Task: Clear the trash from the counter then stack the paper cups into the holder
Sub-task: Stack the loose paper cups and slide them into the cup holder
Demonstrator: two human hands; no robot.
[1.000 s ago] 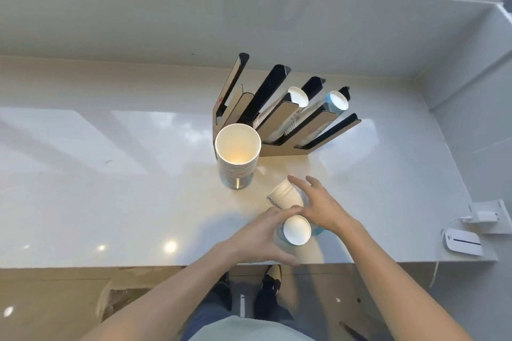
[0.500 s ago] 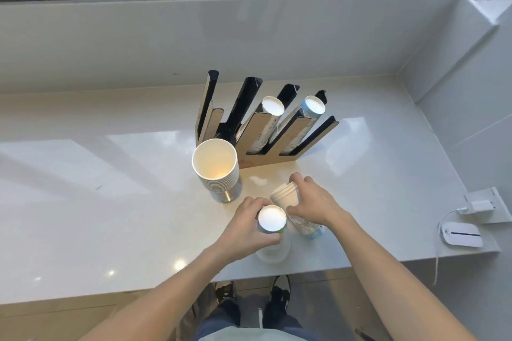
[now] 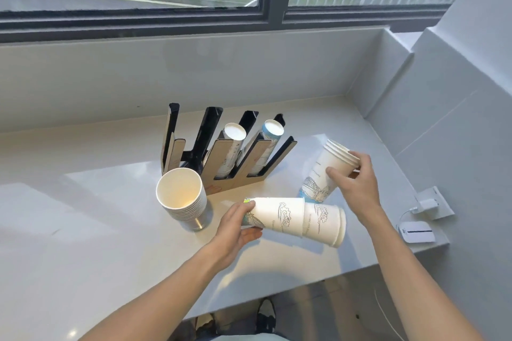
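Note:
My left hand point(image 3: 235, 225) grips the base end of a short stack of printed paper cups point(image 3: 296, 220), held sideways above the counter with the rims pointing right. My right hand point(image 3: 353, 184) holds a second small stack of white paper cups point(image 3: 325, 171), tilted, rims up and to the right. The slotted cup holder point(image 3: 230, 152) stands behind, with cup stacks in its two right-hand slots and the left slots bare. A tall stack of plain cups point(image 3: 182, 196) stands upright on a metal base just left of my left hand.
The white counter point(image 3: 83, 216) ends in a front edge near my body and meets a wall on the right. A small white device point(image 3: 415, 231) with a cable and a charger point(image 3: 428, 203) lie at the right corner. A window ledge runs behind.
Both hands have lifted their cup stacks off the counter and drawn apart; the left stack is turned sideways, the right stack has moved right and up. The view has tilted upward.

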